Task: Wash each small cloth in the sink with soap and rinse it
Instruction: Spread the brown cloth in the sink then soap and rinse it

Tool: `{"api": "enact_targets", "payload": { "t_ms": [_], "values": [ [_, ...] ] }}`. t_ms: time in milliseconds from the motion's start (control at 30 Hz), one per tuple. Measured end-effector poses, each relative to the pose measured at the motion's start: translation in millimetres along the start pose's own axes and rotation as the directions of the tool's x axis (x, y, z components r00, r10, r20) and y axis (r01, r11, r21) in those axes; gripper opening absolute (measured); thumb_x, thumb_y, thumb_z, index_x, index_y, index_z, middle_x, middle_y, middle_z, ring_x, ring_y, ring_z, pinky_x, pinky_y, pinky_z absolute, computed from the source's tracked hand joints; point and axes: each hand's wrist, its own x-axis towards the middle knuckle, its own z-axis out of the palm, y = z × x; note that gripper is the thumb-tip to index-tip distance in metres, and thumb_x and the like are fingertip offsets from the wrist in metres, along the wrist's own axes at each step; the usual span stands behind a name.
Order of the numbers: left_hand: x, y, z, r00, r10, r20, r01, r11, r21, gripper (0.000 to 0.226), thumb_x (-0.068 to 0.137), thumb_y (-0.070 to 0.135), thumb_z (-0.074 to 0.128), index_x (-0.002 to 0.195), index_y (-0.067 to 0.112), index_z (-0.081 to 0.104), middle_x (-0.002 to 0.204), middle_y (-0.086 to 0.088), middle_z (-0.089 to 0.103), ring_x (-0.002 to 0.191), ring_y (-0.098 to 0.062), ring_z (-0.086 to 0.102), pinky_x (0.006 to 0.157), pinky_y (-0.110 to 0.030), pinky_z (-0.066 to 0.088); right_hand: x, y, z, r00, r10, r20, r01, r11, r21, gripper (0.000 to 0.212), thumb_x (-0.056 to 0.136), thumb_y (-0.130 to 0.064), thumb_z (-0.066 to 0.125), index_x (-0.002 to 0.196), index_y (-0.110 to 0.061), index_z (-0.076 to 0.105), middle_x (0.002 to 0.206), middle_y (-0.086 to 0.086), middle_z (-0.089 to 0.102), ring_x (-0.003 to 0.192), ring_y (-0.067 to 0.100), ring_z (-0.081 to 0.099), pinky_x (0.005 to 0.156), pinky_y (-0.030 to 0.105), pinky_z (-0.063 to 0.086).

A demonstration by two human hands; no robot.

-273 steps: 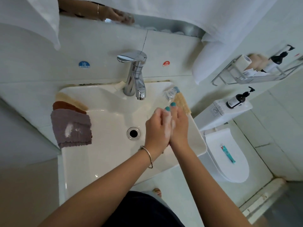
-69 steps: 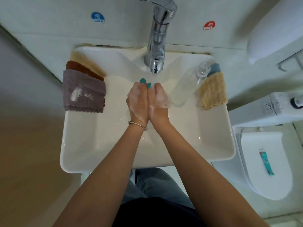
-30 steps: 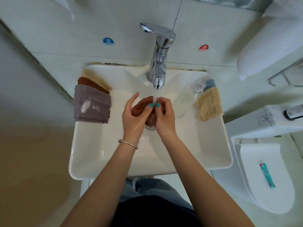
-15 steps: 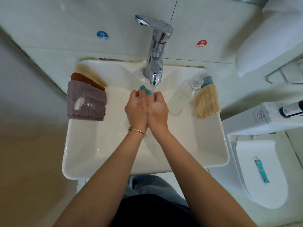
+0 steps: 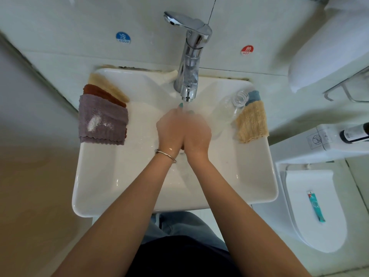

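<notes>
While both hands, left hand (image 5: 171,130) and right hand (image 5: 196,131), press together under the faucet (image 5: 189,76), whether they grip a cloth is hidden; the mauve cloth (image 5: 102,118) lies left, nearer the left hand.

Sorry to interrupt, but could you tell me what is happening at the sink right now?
A person is standing at the sink, with the left hand and right hand pressed together under water running from the tap. Whether a cloth sits between the palms cannot be seen. A purple cloth lies on top of a brown one and a beige one on the left rim; a yellow cloth and a clear bottle sit on the right side.
</notes>
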Motion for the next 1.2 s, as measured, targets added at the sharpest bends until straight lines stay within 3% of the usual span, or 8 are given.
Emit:
{"api": "enact_targets", "payload": {
  "t_ms": [133,233,367,533,700,833,1033,1200],
  "values": [
    [-9,-3,-16,0.994,-0.111,0.008,0.109,0.954,-0.279,0.020,0.091,0.034,0.064,0.097,0.014,0.063,0.088,0.009,0.065,0.079,0.000,0.063,0.071,-0.013,0.051,-13,3,0,0.997,-0.028,0.068,0.017,0.986,0.167,0.017,0.102,-0.033,0.046,0.088,-0.023,0.050,0.085,-0.007,0.060,0.078,0.008,0.058,0.072,0.030,0.052],
    [-15,-12,-26,0.977,-0.201,0.073,0.212,0.868,-0.449,0.009,0.094,0.025,0.062,0.093,0.019,0.068,0.087,0.005,0.069,0.087,-0.011,0.066,0.079,-0.028,0.056,-18,4,-4,0.989,-0.013,0.148,-0.016,0.982,0.191,0.013,0.101,-0.028,0.050,0.094,-0.016,0.051,0.090,-0.003,0.059,0.081,0.007,0.058,0.075,0.027,0.052],
    [-12,-6,-32,0.995,-0.089,0.044,0.099,0.941,-0.325,0.010,0.093,0.020,0.064,0.085,0.025,0.068,0.082,0.011,0.068,0.077,-0.001,0.063,0.073,-0.019,0.051,-16,10,-20,0.996,-0.047,0.079,0.043,0.997,0.058,0.016,0.090,-0.027,0.069,0.085,-0.012,0.065,0.090,0.005,0.063,0.084,0.014,0.060,0.078,0.030,0.050],
    [-9,6,-36,0.976,0.015,0.219,0.041,0.968,-0.249,0.008,0.090,0.022,0.067,0.085,0.022,0.073,0.079,0.010,0.071,0.076,-0.002,0.063,0.073,-0.020,0.052,-13,6,-30,0.984,-0.154,0.092,0.141,0.981,0.134,0.030,0.086,-0.025,0.073,0.113,-0.031,0.064,0.107,0.003,0.070,0.101,0.013,0.066,0.089,0.027,0.053],
    [-8,6,-40,0.958,0.021,0.285,0.026,0.987,-0.160,0.016,0.095,0.014,0.058,0.086,0.014,0.071,0.063,0.011,0.064,0.052,-0.001,0.057,0.049,-0.018,0.044,-4,1,-33,0.967,-0.183,0.176,0.183,0.983,0.015,0.022,0.087,-0.018,0.072,0.083,-0.006,0.054,0.071,0.002,0.054,0.065,0.006,0.050,0.063,0.021,0.045],
    [-4,-2,-45,0.970,0.139,0.200,-0.130,0.990,-0.061,0.007,0.094,0.022,0.063,0.094,0.019,0.069,0.086,0.006,0.067,0.075,-0.001,0.061,0.068,-0.016,0.048,5,-10,-28,0.962,-0.158,0.222,0.185,0.977,-0.105,0.029,0.087,-0.017,0.071,0.073,-0.016,0.046,0.064,-0.010,0.048,0.055,-0.002,0.045,0.058,0.014,0.038],
    [2,0,-54,0.961,0.143,0.236,-0.131,0.989,-0.069,0.008,0.092,0.019,0.065,0.084,0.020,0.066,0.078,0.007,0.066,0.071,-0.004,0.060,0.068,-0.019,0.049,0,-21,-19,0.971,-0.224,0.081,0.225,0.974,-0.011,0.025,0.089,-0.014,0.068,0.079,-0.022,0.047,0.071,-0.006,0.057,0.062,-0.001,0.054,0.064,0.020,0.047],
    [1,-2,-54,0.963,0.233,0.134,-0.213,0.965,-0.150,0.005,0.089,0.013,0.068,0.089,0.015,0.063,0.089,-0.004,0.069,0.085,-0.017,0.066,0.077,-0.025,0.054,5,-13,-25,0.925,-0.237,0.296,0.274,0.957,-0.091,0.011,0.093,-0.023,0.065,0.099,-0.029,0.059,0.085,-0.010,0.066,0.080,0.004,0.063,0.073,0.022,0.049]
  ]
}}
